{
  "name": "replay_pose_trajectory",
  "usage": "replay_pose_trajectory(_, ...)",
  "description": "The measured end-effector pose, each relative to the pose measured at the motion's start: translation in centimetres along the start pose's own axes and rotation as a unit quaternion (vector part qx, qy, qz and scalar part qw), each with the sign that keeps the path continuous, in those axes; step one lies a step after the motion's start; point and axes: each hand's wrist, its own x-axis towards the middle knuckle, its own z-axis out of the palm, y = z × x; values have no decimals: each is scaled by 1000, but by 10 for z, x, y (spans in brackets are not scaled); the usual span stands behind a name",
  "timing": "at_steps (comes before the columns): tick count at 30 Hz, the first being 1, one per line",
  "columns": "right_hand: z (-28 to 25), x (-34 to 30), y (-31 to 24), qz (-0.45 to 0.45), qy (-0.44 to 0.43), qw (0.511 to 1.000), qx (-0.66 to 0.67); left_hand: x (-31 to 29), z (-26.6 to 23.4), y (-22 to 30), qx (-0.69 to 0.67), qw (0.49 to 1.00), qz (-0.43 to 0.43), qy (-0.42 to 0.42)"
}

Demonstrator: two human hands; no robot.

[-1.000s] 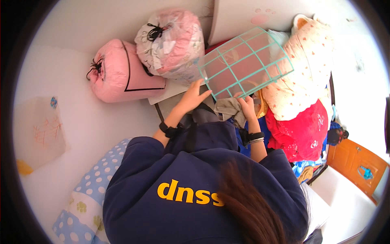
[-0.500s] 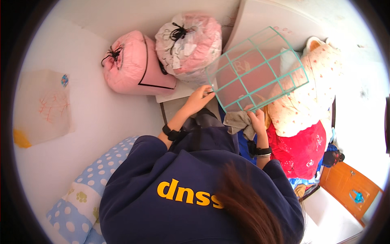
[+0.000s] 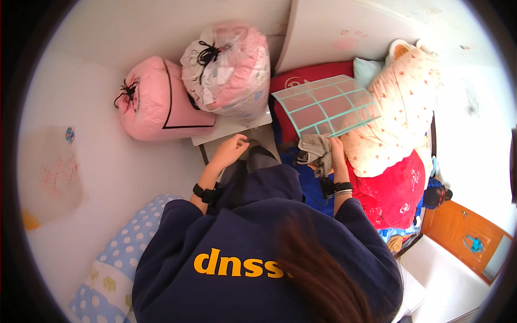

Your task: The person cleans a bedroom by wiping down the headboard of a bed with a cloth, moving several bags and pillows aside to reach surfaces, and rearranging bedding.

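Note:
A clear plastic panel (image 3: 328,105) with a teal grid frame is tilted in front of me, its lower edge by my right hand (image 3: 338,153). That hand is closed on a crumpled grey cloth (image 3: 315,152) and the panel's near edge; its fingertips are partly hidden. My left hand (image 3: 231,151) is off the panel, above my lap, with fingers loosely bent and nothing visible in it. Through the panel, a dark red cushion (image 3: 291,81) shows behind.
Two drawstring bags, one pink (image 3: 161,102) and one clear with pink bedding (image 3: 231,70), stand at the far left on a white board (image 3: 258,121). On the right lie a cream patterned pillow (image 3: 393,113) and red bedding (image 3: 393,188). A blue polka-dot quilt (image 3: 124,237) lies at left.
My left hand has let go of the panel's left edge and moved left toward my lap. The panel has tilted lower, still in my right hand. The view has shifted slightly.

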Motion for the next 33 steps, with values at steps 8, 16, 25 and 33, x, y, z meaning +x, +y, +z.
replay_pose_trajectory(8, 50, -4, -32, -164, -114, 980, -18, -2, -12, 24, -60, 993, 30, 96)
replay_pose_trajectory(16, 138, -27, -69, -290, -159, 934, -138, -25, -47, 57, -291, 943, 69, 143)
replay_pose_trajectory(25, 134, -45, -97, -400, -41, 906, -133, -50, -66, 33, -179, 954, 42, 237)
replay_pose_trajectory(33, 107, 3, -66, -265, -40, 963, 26, -57, -54, -16, 6, 951, 0, 310)
